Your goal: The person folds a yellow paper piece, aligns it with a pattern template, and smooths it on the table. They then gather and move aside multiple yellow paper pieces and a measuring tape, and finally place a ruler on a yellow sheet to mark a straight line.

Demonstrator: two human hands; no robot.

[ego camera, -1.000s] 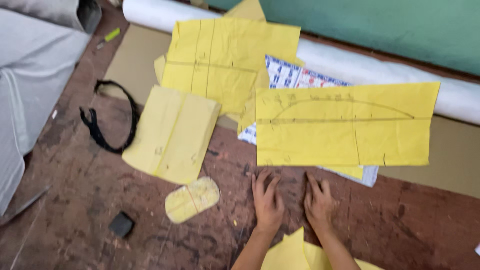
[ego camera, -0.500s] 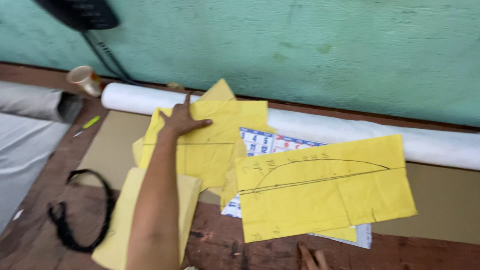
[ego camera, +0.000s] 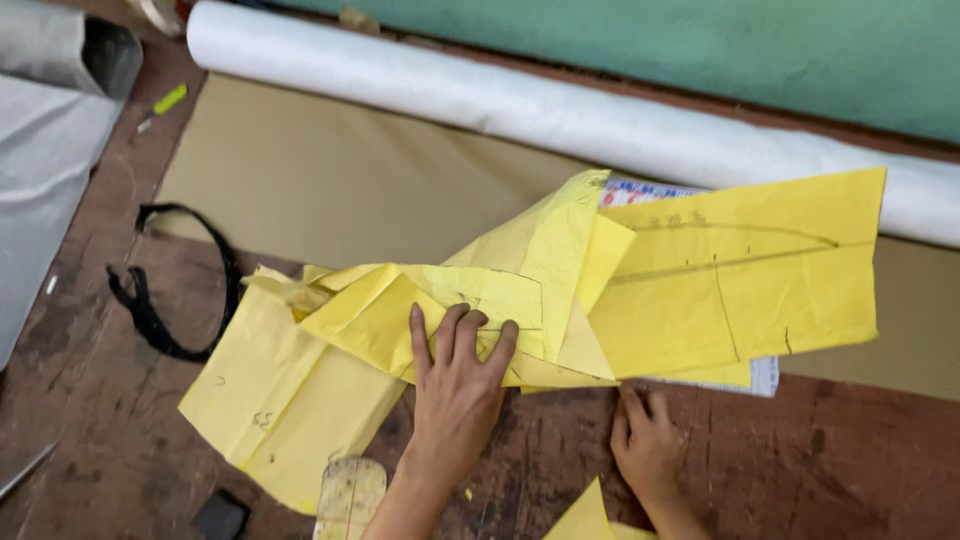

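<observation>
Our left hand [ego camera: 455, 385] lies flat, fingers spread on the crumpled yellow paper pieces [ego camera: 450, 300], right hand [ego camera: 648, 447] open and empty on the tabletop [ego camera: 850, 460] — they could crease or tear if dragged.

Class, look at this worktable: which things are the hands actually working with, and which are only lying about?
In hand:
- left hand pressing on the crumpled yellow paper patterns
- right hand flat on the wooden table, at the edge of the large yellow pattern sheet

Lying about:
- white fabric roll
- black strap
- grey cloth
- tan sheet
</observation>
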